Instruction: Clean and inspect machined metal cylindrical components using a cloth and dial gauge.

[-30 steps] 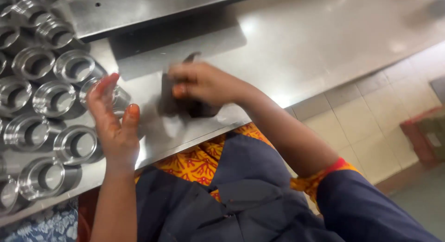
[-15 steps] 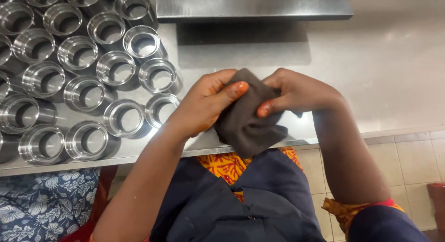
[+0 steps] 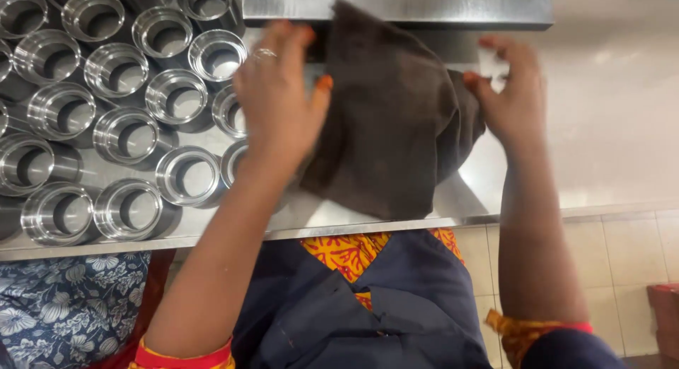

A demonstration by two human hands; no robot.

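A dark grey cloth (image 3: 392,121) is spread out between both my hands above the steel counter (image 3: 601,150). My left hand (image 3: 279,100), with a ring on one finger, pinches the cloth's left edge. My right hand (image 3: 511,93) grips its right edge. The cloth's lower part hangs over the counter's front edge. Several shiny metal rings (image 3: 127,139) stand in rows just left of my left hand.
A raised steel block or shelf (image 3: 424,5) runs along the back of the counter behind the cloth. Tiled floor (image 3: 622,270) lies to the right below the counter. Blue floral fabric (image 3: 64,305) shows at lower left. I wear a dark apron (image 3: 368,312).
The cloth was bunched in both hands near the counter's edge; now my hands have drawn apart and the cloth is spread open. A second ago only my right hand held it.
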